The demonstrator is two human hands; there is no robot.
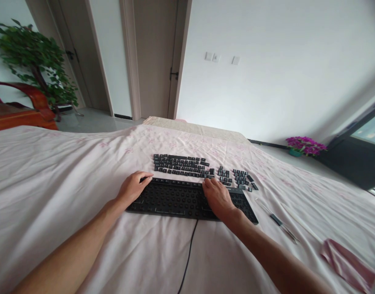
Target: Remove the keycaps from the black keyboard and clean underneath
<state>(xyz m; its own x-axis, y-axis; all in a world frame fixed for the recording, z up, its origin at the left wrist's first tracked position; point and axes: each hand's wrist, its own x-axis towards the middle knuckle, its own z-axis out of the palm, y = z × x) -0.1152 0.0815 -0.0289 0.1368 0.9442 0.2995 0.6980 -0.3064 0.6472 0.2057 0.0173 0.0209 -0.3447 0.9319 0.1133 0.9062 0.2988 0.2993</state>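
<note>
A black keyboard (pixel 171 200) lies on the bed, its lower rows showing bare switches and its top row bearing keycaps. My left hand (pixel 135 187) holds the keyboard's far left corner, thumb reaching over the edge and the other fingers partly hidden. Over the right part of the top row is my right hand (pixel 217 197), palm down, fingers bent together at the far edge; what lies under the fingertips is hidden. Beyond the keyboard, loose black keycaps (pixel 181 164) sit in rows, with smaller groups of keycaps (pixel 240 178) to the right.
Right of the keyboard lies a wire keycap puller (pixel 276 219) with a dark handle. A pink cloth (pixel 348 263) is farther right. The keyboard's cable (pixel 189 253) runs toward me across the wrinkled floral sheet (pixel 67 183). A wooden chair (pixel 28 102) stands at far left.
</note>
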